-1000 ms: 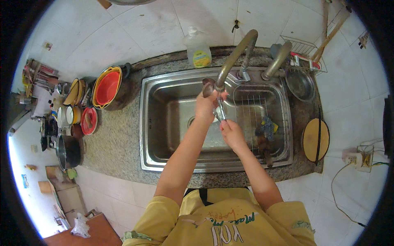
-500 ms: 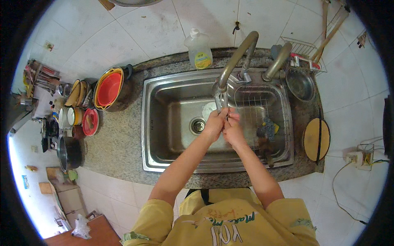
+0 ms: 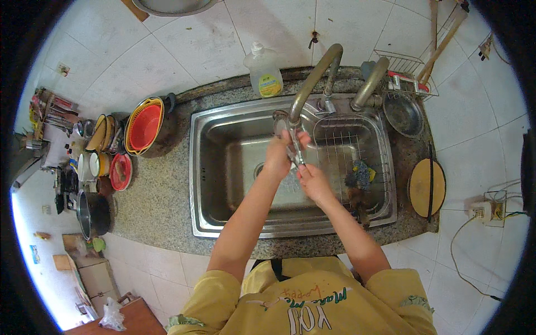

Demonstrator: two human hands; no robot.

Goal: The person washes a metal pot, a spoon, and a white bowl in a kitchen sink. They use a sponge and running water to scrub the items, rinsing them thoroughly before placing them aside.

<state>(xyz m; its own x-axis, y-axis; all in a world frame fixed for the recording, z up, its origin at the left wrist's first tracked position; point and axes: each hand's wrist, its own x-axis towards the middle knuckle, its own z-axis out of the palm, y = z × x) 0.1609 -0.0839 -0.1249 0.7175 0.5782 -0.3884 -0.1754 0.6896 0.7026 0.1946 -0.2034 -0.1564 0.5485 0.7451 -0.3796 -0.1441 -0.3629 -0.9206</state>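
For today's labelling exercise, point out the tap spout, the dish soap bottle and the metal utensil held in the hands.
tap spout (image 3: pixel 312 78), head view, on the curved neck
dish soap bottle (image 3: pixel 264 73), head view, on its body
metal utensil (image 3: pixel 296 148), head view, on its shaft

Soap bottle behind sink

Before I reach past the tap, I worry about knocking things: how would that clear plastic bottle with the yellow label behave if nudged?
The clear plastic bottle with the yellow label looks mostly empty, so probably light. It stands upright and tall on the granite ledge, so likely tips easily. Being plastic, it probably would not break.
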